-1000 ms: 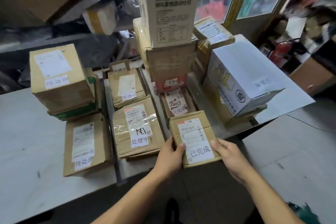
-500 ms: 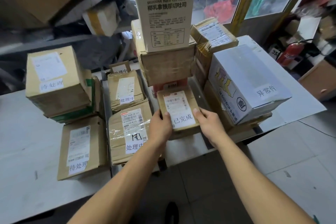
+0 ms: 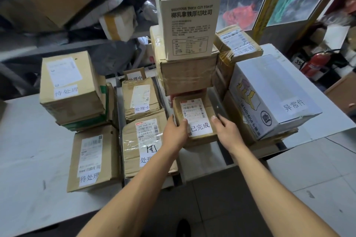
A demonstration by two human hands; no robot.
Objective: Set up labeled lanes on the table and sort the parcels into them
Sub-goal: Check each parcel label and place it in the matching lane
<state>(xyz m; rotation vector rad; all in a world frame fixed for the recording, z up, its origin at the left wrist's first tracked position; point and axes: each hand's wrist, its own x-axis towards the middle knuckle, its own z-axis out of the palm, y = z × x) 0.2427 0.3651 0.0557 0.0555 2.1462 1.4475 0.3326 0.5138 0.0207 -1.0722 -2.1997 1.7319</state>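
Both hands are on the small brown parcel [image 3: 194,119] marked 已完成, left hand [image 3: 174,132] gripping its left edge and right hand [image 3: 227,132] its right, as it sits in front of the tall box stack [image 3: 187,44], between the 处理中 boxes [image 3: 142,140] and the white 异常件 box [image 3: 269,96].

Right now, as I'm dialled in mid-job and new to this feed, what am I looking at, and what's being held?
No machine here: a person's two bare hands, filmed by one camera worn on the head, looking forward and down. The left hand and right hand grip opposite sides of a small brown parcel labelled 已完成, sitting low in front of a tall box stack topped by the toast carton. On the white table, parcels form lanes by label: 待处理 boxes at left, 处理中 parcels next, and a white 异常件 box at right.
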